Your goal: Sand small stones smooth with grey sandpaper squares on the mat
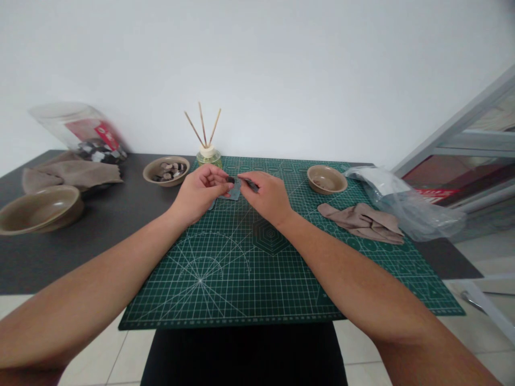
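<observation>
My left hand [204,188] is closed in a pinch around a small dark piece [230,180], held above the far part of the green cutting mat [225,300]. Just beside it, my right hand [269,195] grips a slim dark tool [251,185], whose tip points toward that piece; its kind is too small to make out. Below the fingers lies a flat grey-blue sheet [230,194], partly hidden by my left hand. To the left of my hands, a brown bowl [147,174] contains several dark and pale pieces [171,171].
A reed diffuser [208,155] stands behind my left hand. On the left are a large bowl [40,222], a brown cloth [76,174] and a clear bag [86,120] of dark pieces. Rightward are another bowl [326,187], a crumpled cloth [366,222] and a plastic bag [406,206].
</observation>
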{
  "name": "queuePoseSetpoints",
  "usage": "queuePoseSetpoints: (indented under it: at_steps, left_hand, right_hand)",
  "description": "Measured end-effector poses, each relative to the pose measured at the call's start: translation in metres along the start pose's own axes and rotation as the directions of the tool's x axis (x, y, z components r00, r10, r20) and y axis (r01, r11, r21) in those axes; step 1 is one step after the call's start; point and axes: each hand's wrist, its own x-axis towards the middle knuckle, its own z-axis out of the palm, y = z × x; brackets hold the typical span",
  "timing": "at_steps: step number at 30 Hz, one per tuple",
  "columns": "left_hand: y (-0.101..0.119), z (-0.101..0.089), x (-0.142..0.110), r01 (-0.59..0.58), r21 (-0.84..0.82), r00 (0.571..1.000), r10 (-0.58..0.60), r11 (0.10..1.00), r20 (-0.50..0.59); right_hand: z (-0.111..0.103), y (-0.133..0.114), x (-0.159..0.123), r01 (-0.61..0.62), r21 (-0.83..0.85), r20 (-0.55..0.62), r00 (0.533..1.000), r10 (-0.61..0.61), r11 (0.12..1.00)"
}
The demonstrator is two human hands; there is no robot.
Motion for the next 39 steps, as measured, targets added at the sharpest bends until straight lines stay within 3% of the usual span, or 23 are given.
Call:
queuePoseSetpoints:
  at_steps: [5,9,15,21,27,35,39]
  left_hand:
    - [-0.001,-0.001,0.0,-0.04,0.06,0.999,0.038,0.997,0.033]
    - [-0.003,-0.002,-0.001,0.014,0.132,1.0,-0.012,0.991,-0.012]
    - [0.0,0.0,-0.002,0.034,0.058,0.999,-0.033,0.998,-0.015]
    - [-0.002,0.0,-0.002,0.037,0.06,0.996,-0.032,0.998,-0.078]
    - [-0.001,0.0,-0.003,-0.001,0.099,0.993,0.013,0.995,-0.119]
    - [-0.005,0.0,-0.003,0.002,0.065,0.996,0.004,0.998,-0.087]
    - [-0.002,0.002,-0.003,0.0,0.077,0.993,0.009,0.997,-0.117]
  right_hand:
    - [-0.003,0.003,0.001,-0.098,0.031,-0.006,0.995,0.098,0.995]
    - [-0.002,0.0,0.0,-0.029,-0.004,0.019,0.999,0.029,1.0]
    - [-0.003,-0.01,-0.001,0.11,-0.098,0.14,0.986,-0.096,0.989]
    - [-0.007,-0.014,-0.001,0.181,-0.199,0.218,0.966,-0.136,0.963]
    - [-0.01,-0.015,0.0,0.13,-0.24,0.212,0.974,-0.079,0.962]
    - [-0.008,-0.02,0.0,0.179,-0.237,0.254,0.96,-0.118,0.955]
    - [-0.01,-0.018,0.001,0.097,-0.227,0.215,0.975,-0.048,0.969]
